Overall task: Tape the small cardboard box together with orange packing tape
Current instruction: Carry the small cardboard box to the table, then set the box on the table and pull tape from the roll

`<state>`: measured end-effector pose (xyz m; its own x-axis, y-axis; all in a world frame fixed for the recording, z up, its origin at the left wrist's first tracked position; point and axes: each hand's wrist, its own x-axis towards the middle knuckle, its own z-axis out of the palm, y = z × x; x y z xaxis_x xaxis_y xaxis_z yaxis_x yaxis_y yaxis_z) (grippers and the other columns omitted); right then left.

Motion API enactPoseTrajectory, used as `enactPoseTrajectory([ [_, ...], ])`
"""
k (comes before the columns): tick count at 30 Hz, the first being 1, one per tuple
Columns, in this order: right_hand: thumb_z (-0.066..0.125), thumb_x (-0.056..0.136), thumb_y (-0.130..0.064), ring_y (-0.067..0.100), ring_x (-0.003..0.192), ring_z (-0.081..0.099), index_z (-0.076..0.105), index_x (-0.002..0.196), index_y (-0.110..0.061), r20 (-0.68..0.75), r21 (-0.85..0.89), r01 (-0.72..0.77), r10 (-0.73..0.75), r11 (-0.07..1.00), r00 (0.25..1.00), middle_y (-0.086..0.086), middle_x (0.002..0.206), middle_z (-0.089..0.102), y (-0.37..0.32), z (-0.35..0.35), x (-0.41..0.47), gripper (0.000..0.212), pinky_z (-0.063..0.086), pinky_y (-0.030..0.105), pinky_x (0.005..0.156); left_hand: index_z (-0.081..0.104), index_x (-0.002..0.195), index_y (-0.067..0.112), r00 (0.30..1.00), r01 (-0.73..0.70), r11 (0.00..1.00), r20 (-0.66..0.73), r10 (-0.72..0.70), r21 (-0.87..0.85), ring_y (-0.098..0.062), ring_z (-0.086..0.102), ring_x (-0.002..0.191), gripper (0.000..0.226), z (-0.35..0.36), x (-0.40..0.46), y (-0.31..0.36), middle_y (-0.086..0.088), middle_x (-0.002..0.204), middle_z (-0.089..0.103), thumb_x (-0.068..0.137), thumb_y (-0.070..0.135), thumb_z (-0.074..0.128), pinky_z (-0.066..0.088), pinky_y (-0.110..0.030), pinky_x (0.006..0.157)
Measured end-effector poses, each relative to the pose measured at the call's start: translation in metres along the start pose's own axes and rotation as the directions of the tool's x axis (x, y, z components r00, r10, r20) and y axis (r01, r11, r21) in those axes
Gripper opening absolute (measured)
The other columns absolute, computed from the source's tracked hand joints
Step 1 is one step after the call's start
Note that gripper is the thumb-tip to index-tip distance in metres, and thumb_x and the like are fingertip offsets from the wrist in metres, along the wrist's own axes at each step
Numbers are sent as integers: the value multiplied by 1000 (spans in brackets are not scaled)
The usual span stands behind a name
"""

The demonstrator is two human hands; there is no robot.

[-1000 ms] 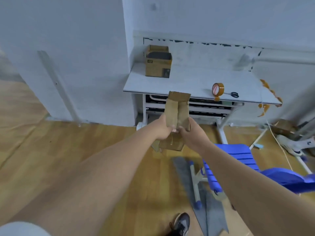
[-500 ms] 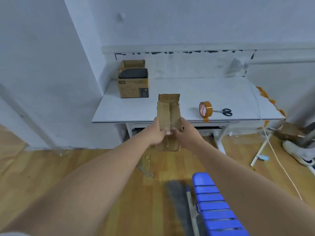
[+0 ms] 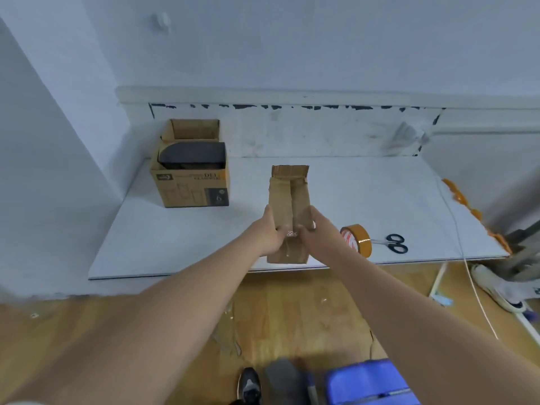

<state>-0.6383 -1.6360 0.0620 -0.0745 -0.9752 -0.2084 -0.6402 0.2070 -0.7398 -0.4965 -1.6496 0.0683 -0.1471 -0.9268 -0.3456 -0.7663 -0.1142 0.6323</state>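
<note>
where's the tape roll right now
The orange tape roll stands on edge near the white table's front edge, between the right hand and the scissors.

So the small cardboard box (image 3: pixel 287 211) is plain brown, tall and narrow, and I've got it upright in both hands over the front edge of the table (image 3: pixel 181 241). Its two long flaps are folded shut with a seam running down the middle, no tape on it yet, and the top end flap sticks up. The orange packing tape (image 3: pixel 357 239) roll stands on its edge on the table, just right of the box.
</note>
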Motion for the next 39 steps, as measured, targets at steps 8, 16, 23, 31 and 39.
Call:
enactPoseTrajectory([
  [8, 44, 93, -22, 11, 86, 60, 44, 124, -30, -14, 69, 20, -19, 997, 1000, -4, 106, 64, -13, -13, 86, 31, 46, 26, 65, 8, 150, 22, 994, -60, 996, 89, 65, -64, -29, 54, 117, 65, -35, 89, 14, -7, 141, 48, 98, 41, 42, 47, -43, 98],
  [16, 52, 88, -31, 17, 78, 59, 51, 102, -15, -51, 0, -153, 153, 988, 987, 3, 93, 63, 13, -42, 148, 21, 45, 28, 57, 5, 152, 20, 987, -92, 991, 123, 103, -95, -30, 51, 123, 69, -24, 153, 44, -10, 145, 45, 98, 38, 45, 43, -44, 101],
  [23, 60, 83, -31, 13, 75, 59, 50, 95, -19, 102, -22, -140, 142, 990, 985, -1, 87, 60, 29, -69, 205, 20, 49, 27, 62, 7, 150, 21, 993, -29, 991, 108, 43, -129, -29, 50, 123, 68, -10, 193, 64, -7, 142, 47, 97, 36, 46, 42, -44, 103],
  [31, 62, 82, -35, 17, 80, 58, 41, 112, -13, 317, -4, -89, 85, 996, 945, 2, 96, 59, 75, -101, 266, 42, 44, 27, 59, 19, 144, 31, 995, 99, 963, 29, -95, -252, -22, 59, 108, 56, 32, 232, 100, 2, 127, 57, 96, 34, 47, 49, -43, 94],
  [39, 53, 86, -34, 23, 73, 62, 39, 108, -15, 340, -88, 86, -51, 992, 939, 6, 89, 61, 107, -108, 284, 32, 52, 36, 59, 0, 150, 32, 964, 245, 943, -47, -262, -224, -24, 62, 102, 67, 66, 241, 126, -4, 126, 58, 98, 35, 42, 51, -43, 90],
])
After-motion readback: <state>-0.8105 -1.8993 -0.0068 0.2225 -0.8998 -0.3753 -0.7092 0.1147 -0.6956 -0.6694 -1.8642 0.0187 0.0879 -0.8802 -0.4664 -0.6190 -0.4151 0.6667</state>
